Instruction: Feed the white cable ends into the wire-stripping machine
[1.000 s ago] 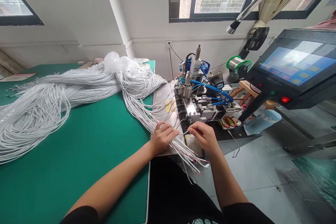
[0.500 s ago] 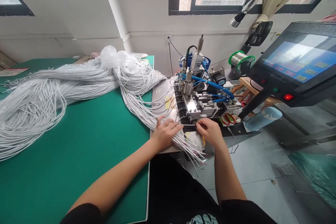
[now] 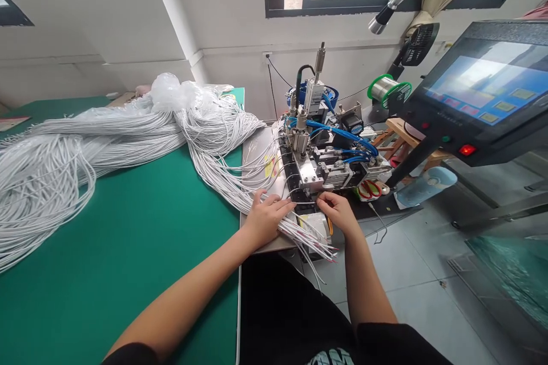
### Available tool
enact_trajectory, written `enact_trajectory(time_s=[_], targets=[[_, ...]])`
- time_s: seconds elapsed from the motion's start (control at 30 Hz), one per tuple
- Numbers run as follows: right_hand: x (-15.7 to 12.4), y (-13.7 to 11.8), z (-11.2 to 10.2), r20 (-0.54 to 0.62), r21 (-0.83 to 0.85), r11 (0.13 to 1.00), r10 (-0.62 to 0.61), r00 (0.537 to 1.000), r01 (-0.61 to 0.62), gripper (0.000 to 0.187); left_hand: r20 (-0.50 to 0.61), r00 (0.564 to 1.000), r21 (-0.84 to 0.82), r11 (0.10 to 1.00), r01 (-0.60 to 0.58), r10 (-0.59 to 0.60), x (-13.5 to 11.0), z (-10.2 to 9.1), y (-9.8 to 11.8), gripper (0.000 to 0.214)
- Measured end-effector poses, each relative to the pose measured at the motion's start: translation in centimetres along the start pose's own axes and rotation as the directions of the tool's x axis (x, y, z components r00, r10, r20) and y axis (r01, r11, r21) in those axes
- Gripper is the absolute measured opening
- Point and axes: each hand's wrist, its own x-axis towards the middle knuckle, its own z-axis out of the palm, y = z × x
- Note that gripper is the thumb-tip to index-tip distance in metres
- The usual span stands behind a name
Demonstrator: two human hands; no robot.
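A: What is borne by the green worktop (image 3: 149,228)?
B: White cables (image 3: 218,182) are heaped along it and led past its right edge, beside the machine (image 3: 307,168).
A: How are the hands placed?
B: The left hand (image 3: 265,221) is laid over the cables; whether any are grasped there cannot be told. The right hand (image 3: 338,212) is held by the machine's near end, its grip closed to a pinch on one wire (image 3: 305,203).
A: And that wire?
B: It is stretched between both hands.
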Motion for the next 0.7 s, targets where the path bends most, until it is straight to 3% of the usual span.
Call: enact_trajectory(time_s=[0.2, 0.43, 0.57, 0.7], targets=[[-0.1, 1.4, 0.9, 0.031, 0.242, 0.965, 0.099, 0.995, -0.103, 0.026, 0.023, 0.999, 0.009, 1.000, 0.023, -0.023, 0.3, -0.2, 0.2, 0.055], [-0.2, 3.1, 2.6, 0.065, 0.502, 0.810, 0.316, 0.947, -0.305, 0.023, 0.081, 0.996, 0.001, 0.999, 0.048, -0.048, 0.4, -0.5, 0.3, 0.058], [-0.4, 3.1, 2.7, 0.068, 0.532, 0.791, 0.318, 0.946, -0.304, 0.027, 0.071, 0.996, -0.019, 0.998, 0.057, -0.056, 0.3, -0.3, 0.3, 0.059], [-1.2, 2.4, 2.1, -0.025, 0.433, 0.871, 0.268, 0.963, -0.232, 0.035, 0.018, 0.998, -0.043, 0.998, 0.054, -0.053, 0.1, -0.1, 0.3, 0.054]])
